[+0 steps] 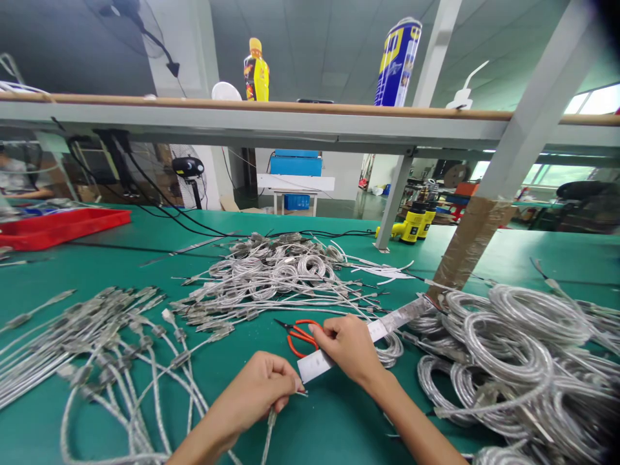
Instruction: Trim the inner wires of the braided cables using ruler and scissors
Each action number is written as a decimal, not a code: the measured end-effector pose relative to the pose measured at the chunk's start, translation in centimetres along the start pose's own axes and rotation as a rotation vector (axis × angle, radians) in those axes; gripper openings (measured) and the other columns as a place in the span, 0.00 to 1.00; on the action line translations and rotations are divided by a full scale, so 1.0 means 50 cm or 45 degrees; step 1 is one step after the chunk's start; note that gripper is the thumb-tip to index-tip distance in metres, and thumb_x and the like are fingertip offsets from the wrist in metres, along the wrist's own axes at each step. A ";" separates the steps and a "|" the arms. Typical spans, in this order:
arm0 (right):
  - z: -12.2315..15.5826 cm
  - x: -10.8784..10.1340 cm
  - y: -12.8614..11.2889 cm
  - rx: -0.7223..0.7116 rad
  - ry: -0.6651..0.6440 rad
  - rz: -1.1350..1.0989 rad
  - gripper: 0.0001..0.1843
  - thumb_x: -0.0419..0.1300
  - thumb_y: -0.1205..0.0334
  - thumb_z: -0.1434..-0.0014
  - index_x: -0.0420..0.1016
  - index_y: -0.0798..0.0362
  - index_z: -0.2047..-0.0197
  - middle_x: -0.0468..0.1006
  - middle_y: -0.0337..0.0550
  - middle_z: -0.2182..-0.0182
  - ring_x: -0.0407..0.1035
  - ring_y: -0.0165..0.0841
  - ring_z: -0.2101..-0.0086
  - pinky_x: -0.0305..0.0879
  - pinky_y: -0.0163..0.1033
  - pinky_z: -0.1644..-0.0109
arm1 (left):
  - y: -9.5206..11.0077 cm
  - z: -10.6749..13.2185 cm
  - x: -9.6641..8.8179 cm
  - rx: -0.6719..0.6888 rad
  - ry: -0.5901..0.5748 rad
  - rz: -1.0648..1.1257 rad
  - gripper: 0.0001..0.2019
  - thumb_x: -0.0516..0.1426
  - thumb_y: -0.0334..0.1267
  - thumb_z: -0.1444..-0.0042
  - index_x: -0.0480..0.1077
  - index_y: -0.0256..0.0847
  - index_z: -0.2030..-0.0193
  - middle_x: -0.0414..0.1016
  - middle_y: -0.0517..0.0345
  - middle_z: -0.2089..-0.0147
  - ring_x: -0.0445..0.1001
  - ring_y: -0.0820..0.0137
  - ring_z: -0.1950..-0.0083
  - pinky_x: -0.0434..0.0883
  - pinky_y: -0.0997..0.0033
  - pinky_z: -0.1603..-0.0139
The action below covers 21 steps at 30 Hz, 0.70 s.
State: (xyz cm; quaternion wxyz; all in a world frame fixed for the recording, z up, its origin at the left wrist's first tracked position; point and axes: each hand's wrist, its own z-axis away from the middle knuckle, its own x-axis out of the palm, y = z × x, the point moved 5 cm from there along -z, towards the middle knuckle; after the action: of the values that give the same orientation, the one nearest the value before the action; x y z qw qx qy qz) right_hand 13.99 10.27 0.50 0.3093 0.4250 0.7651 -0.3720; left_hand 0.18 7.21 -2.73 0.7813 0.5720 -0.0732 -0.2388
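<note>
Right hand (346, 349) is clenched in a firm pinch on a white strip (375, 336), and left hand (256, 394) pinches a thin cable (268, 433) with a clear sheath, so both grips are closed on something. The cable's end comes out just beside the near end of the strip, above the tabletop (339, 420). For good work here, it seems better to hold the fingers close to this meeting point and keep the strip steady, so that neither piece slips. The strip runs diagonally away toward the right. Orange-handled scissors (300, 337) lie just beside right hand and may disturb its wrist if it turns. Coiled cables (508, 349) crowd the right side, and a loose bundle of cables (271, 278) sits ahead. Straight cables (82, 342) spread on the left, close to left hand's working space. Farther away stand a red plastic tray (58, 226) and a yellow tool (409, 226).
</note>
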 end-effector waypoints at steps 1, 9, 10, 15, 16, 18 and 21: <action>-0.001 0.000 0.001 0.005 -0.003 -0.002 0.24 0.50 0.55 0.48 0.52 0.55 0.91 0.49 0.30 0.91 0.39 0.24 0.84 0.38 0.33 0.77 | 0.000 0.000 0.000 -0.002 -0.002 0.000 0.08 0.51 0.34 0.60 0.70 0.35 0.79 0.57 0.72 0.92 0.44 0.84 0.91 0.41 0.80 0.88; -0.002 -0.003 0.003 0.035 -0.047 -0.018 0.25 0.50 0.54 0.48 0.50 0.56 0.90 0.48 0.30 0.91 0.43 0.23 0.85 0.35 0.33 0.79 | 0.007 0.006 0.000 -0.016 -0.008 0.020 0.08 0.52 0.34 0.60 0.70 0.34 0.78 0.57 0.72 0.92 0.44 0.84 0.90 0.41 0.81 0.89; -0.001 -0.002 0.003 0.036 -0.055 -0.019 0.25 0.50 0.54 0.48 0.50 0.56 0.90 0.48 0.31 0.91 0.43 0.23 0.85 0.35 0.33 0.79 | 0.006 0.005 0.001 -0.017 -0.012 0.027 0.07 0.52 0.34 0.60 0.70 0.34 0.78 0.57 0.72 0.92 0.44 0.84 0.90 0.41 0.81 0.89; -0.001 0.001 0.009 0.056 -0.083 -0.004 0.25 0.49 0.53 0.47 0.51 0.55 0.90 0.50 0.31 0.91 0.43 0.24 0.85 0.35 0.34 0.79 | -0.001 0.001 0.003 -0.020 -0.040 0.062 0.06 0.53 0.35 0.59 0.69 0.35 0.79 0.60 0.71 0.92 0.45 0.84 0.92 0.41 0.81 0.90; -0.002 0.002 0.012 0.061 -0.087 0.003 0.24 0.49 0.54 0.47 0.52 0.55 0.90 0.51 0.31 0.91 0.44 0.24 0.85 0.35 0.34 0.79 | -0.001 0.002 0.003 -0.018 -0.047 0.073 0.07 0.53 0.36 0.58 0.68 0.35 0.78 0.62 0.69 0.91 0.47 0.85 0.93 0.42 0.82 0.90; -0.002 0.005 0.019 0.073 -0.094 0.023 0.24 0.49 0.55 0.47 0.54 0.55 0.90 0.53 0.32 0.92 0.45 0.24 0.85 0.37 0.34 0.78 | 0.001 0.004 0.003 -0.008 -0.052 0.130 0.09 0.53 0.38 0.55 0.67 0.35 0.78 0.68 0.65 0.87 0.53 0.85 0.92 0.45 0.83 0.89; -0.001 0.007 0.023 0.069 -0.104 0.046 0.22 0.52 0.59 0.48 0.59 0.55 0.90 0.59 0.35 0.91 0.51 0.26 0.84 0.43 0.34 0.75 | 0.006 0.007 -0.002 0.018 -0.021 0.309 0.11 0.54 0.40 0.53 0.68 0.33 0.76 0.73 0.59 0.80 0.62 0.83 0.88 0.55 0.85 0.86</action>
State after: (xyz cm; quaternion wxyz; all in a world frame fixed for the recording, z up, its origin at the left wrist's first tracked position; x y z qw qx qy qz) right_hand 14.84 10.88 -0.11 0.3352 0.4317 0.7336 -0.4039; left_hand 0.03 7.03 -2.32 0.7999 0.5623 -0.1501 -0.1465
